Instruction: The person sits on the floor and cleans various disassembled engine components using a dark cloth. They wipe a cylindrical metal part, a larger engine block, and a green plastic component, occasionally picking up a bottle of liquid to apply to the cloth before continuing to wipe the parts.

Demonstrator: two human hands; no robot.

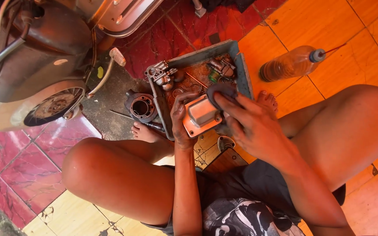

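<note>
Below, both hands' fingers (181, 114) clasp orange part (202, 114); grey tray (243, 72) holds carburetor bits (219, 67).

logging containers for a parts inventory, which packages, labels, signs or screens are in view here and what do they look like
Plastic bottle: lies on its side on the orange floor tiles, right of the tray; clear, brownish liquid inside, grey cap with a thin red tube; no label shows.
Grey tray: open rectangular box on the floor beyond the hands, holding small greasy metal parts.
No labels, signs or screens in view.
</note>
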